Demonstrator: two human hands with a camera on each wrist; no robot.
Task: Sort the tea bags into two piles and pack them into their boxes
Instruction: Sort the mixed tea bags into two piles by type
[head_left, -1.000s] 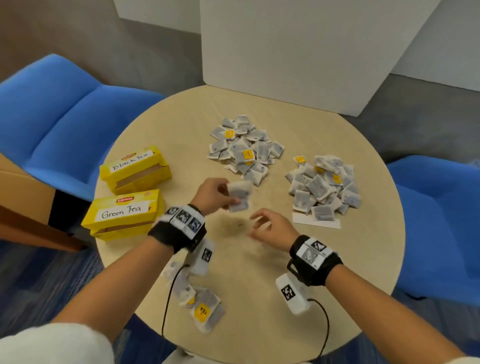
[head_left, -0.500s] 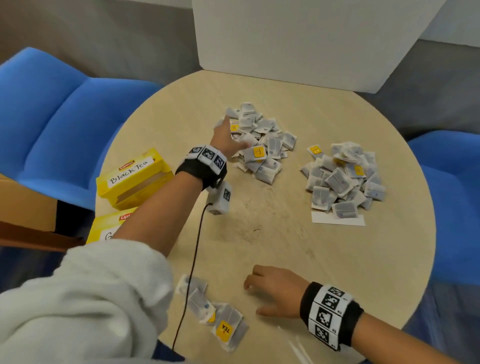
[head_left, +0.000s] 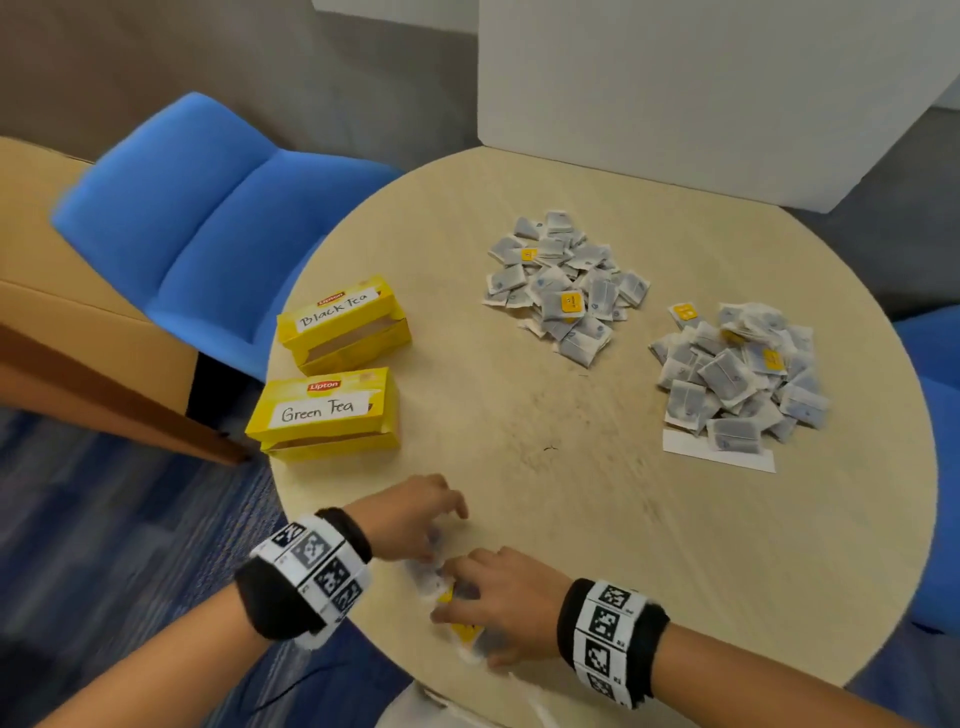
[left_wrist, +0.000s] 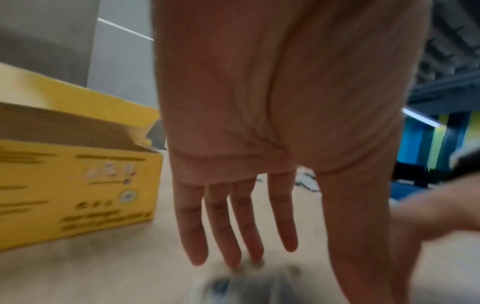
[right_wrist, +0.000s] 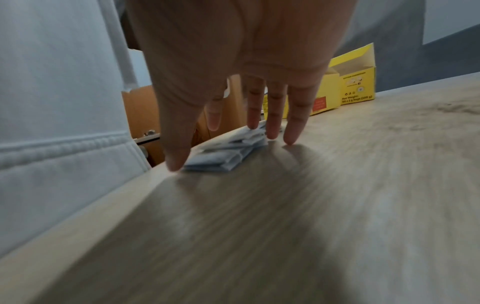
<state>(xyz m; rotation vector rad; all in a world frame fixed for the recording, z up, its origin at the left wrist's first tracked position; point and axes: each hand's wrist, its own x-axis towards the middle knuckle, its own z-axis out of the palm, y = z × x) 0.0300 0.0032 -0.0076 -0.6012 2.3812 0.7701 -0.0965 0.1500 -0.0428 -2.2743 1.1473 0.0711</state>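
A few loose tea bags lie at the table's near edge, some with yellow tags. My left hand hovers over them with straight fingers, the tips just above the blurred bags. My right hand rests its straight fingertips on the same bags. Neither hand grips anything. One sorted pile lies at the far middle, a second pile at the right. The open "Black Tea" box and "Green Tea" box stand at the left edge.
The round wooden table has bare surface in its middle. A white paper slip pokes out under the right pile. Blue chairs stand left and right, and a white panel stands behind the table.
My left hand has come back from the far pile to the near edge. The right hand has slid left onto the loose bags there.
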